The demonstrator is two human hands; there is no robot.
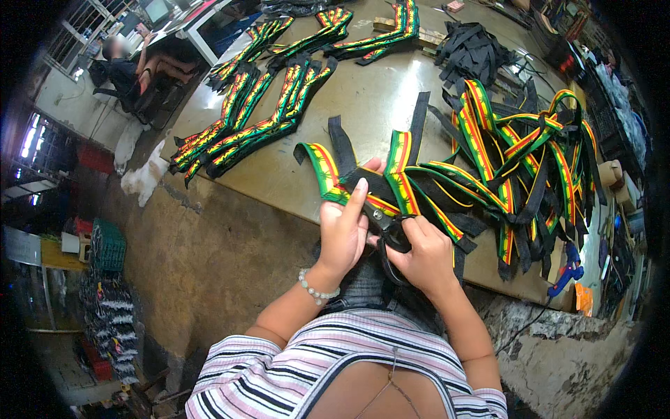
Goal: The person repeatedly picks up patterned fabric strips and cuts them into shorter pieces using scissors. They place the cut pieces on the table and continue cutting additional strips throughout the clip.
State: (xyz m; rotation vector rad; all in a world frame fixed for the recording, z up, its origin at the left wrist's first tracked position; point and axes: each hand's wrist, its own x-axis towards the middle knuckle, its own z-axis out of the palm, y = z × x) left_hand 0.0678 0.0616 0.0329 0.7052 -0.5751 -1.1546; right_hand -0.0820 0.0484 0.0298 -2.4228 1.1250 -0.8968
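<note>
We see the left hand (342,236) pinching a striped strap (322,172) at the near edge of the table (283,172) and the right hand (430,255) gripping black scissors (383,225). With the left thumb (356,197) so close, a slip could nick it, or the neighbouring pile (481,148) could snag the strap. We can read no brand, label or writing.

Looks like a textile workshop, to judge by the broad worktable (366,91) with heaped and bundled patterned straps (506,195), a blue corded tool (569,271), a green crate (108,246) and stained floor (230,241).
</note>
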